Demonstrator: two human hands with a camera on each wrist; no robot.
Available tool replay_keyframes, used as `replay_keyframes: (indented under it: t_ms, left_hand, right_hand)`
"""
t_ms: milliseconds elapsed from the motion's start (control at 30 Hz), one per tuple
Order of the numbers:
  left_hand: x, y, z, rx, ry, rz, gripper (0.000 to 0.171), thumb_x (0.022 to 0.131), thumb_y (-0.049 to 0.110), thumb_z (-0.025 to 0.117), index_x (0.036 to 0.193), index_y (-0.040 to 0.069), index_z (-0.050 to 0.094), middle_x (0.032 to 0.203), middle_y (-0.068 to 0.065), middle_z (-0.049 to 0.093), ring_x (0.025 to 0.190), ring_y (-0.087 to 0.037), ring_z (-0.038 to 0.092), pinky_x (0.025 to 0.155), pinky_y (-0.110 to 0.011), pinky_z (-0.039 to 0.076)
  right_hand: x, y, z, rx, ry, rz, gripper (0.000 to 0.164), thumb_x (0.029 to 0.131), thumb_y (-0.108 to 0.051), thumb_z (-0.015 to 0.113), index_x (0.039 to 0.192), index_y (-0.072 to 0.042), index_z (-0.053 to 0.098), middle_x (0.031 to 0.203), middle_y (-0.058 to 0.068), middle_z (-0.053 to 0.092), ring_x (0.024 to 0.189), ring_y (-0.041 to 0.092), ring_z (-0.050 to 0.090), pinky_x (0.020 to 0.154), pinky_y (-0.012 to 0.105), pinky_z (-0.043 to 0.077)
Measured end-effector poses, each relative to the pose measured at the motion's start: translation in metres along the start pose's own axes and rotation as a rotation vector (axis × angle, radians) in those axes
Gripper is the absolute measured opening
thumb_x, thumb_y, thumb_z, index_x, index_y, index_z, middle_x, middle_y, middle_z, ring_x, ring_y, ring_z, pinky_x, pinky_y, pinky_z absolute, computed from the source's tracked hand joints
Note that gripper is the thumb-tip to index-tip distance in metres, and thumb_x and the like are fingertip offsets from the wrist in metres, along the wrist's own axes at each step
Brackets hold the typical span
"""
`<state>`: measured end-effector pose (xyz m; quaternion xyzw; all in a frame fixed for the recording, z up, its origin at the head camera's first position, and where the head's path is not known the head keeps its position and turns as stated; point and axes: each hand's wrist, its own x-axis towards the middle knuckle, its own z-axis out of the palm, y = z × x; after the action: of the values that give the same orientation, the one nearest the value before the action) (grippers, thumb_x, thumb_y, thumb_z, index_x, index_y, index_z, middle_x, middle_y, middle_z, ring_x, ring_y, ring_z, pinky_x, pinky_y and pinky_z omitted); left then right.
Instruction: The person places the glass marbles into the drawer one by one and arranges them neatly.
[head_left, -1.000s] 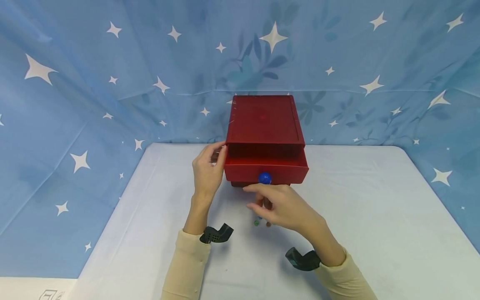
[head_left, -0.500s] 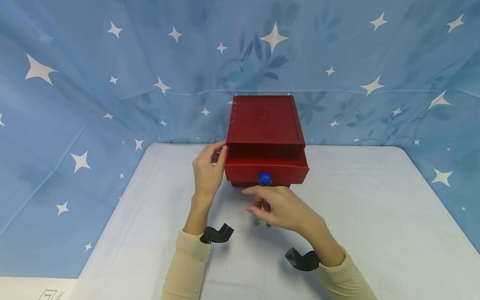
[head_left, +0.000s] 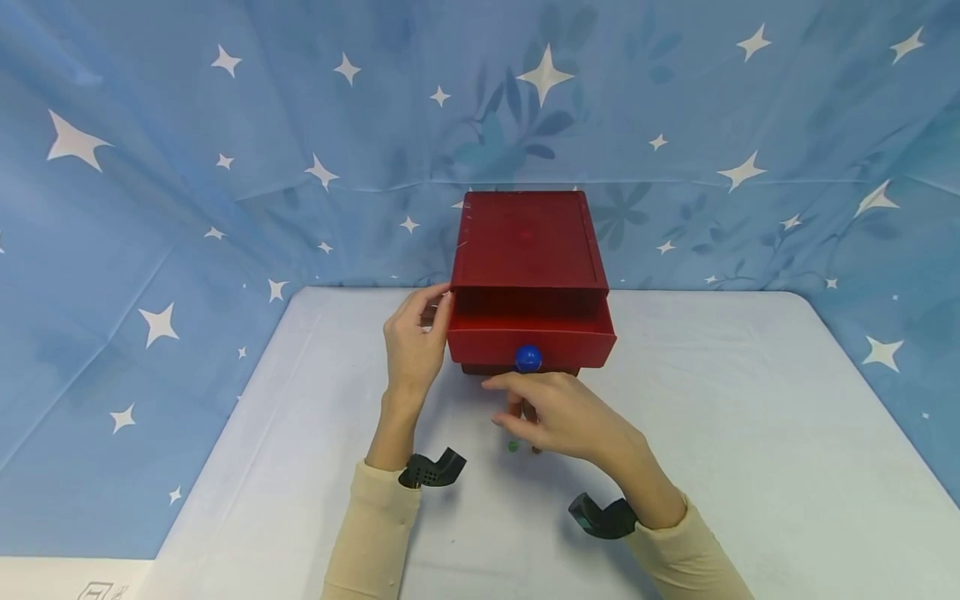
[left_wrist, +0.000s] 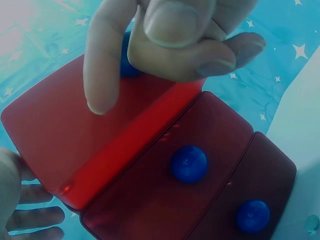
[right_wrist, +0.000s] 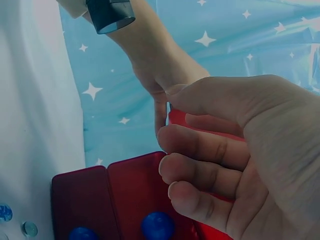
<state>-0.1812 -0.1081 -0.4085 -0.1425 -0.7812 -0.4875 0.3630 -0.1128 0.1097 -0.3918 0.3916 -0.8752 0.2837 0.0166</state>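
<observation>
- We find the right hand [head_left: 573, 417] gripping nothing; its fingers are loosely bent, with a gap between index finger and thumb.
- We locate the blue knob [head_left: 528, 357] at 11 o'clock from this hand, just beside it; we cannot tell whether they touch.
- We see the knob's top drawer [head_left: 480, 347] pulled out toward 6 o'clock from the red cabinet [head_left: 525, 242].
- We place the left hand [head_left: 415, 346] at 9 o'clock from the drawer, fingertips against the cabinet's left side, fingers not wrapped around it.
- We note a green bead [head_left: 513, 447] and a brown bead [head_left: 536, 450] on the white table [head_left: 712, 433], near the right hand, at 8 and 7 o'clock.
- We observe a star-patterned curtain [head_left: 360, 167] at 12 o'clock, behind the cabinet.
</observation>
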Motion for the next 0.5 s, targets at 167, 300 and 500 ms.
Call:
replay_keyframes:
  t_ms: [167,300,500]
  left_hand:
    - [-0.0006,-0.0001,-0.0006,0.005,-0.007,-0.006,0.024,0.099,0.020,0.063,0.116,0.005,0.072,0.100,-0.011,0.074,0.077,-0.020,0.073,0.073,-0.033,0.063]
    - [-0.0009,0.0001,-0.0009,0.010,-0.012,-0.003,0.024,0.100,0.019,0.062,0.116,0.005,0.072,0.101,-0.011,0.074,0.077,-0.020,0.073,0.073,-0.032,0.063]
    - [-0.0010,0.0007,-0.0007,0.012,-0.009,-0.004,0.024,0.099,0.020,0.063,0.116,0.005,0.072,0.102,-0.011,0.074,0.078,-0.020,0.073,0.074,-0.034,0.063]
  right_hand:
    - [0.0007,0.0008,0.0005,-0.011,-0.019,0.017,0.039,0.087,-0.022,0.078,0.124,-0.015,0.067,0.082,-0.007,0.067,0.063,-0.005,0.051,0.063,0.015,0.052]
    - [0.0008,0.0022,0.0009,-0.008,-0.027,0.020,0.039,0.087,-0.021,0.077,0.123,-0.015,0.067,0.082,-0.007,0.067,0.062,-0.004,0.051,0.063,0.016,0.051]
    - [0.0008,0.0049,0.0019,-0.009,-0.037,0.017,0.038,0.087,-0.022,0.077,0.123,-0.015,0.068,0.082,-0.008,0.068,0.063,-0.003,0.053,0.063,0.016,0.051]
